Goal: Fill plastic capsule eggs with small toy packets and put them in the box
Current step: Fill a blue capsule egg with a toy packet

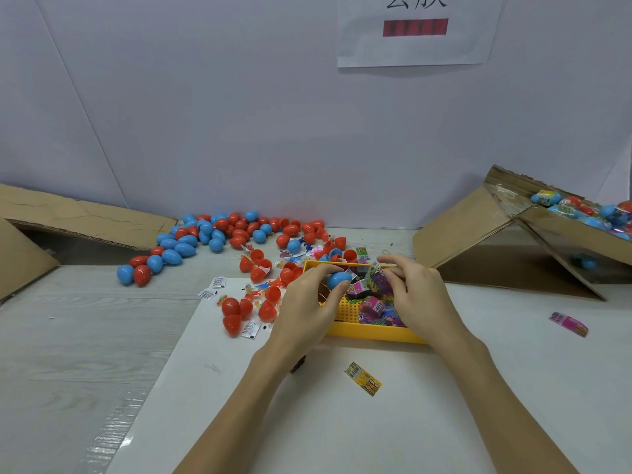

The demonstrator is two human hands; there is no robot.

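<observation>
My left hand (307,299) grips a blue capsule egg (338,279) over the yellow tray (372,331). My right hand (413,289) pinches a colourful toy packet (376,276) just right of the egg, touching it. The tray holds several more pink and purple packets (371,307). A cardboard box (561,234) at the right holds several wrapped eggs (581,210).
A heap of red and blue eggs (219,234) lies at the back left, with open red halves (236,313) and small white slips near the tray. A yellow packet (363,378) lies in front, a pink one (568,323) at right. Flattened cardboard (68,224) sits far left.
</observation>
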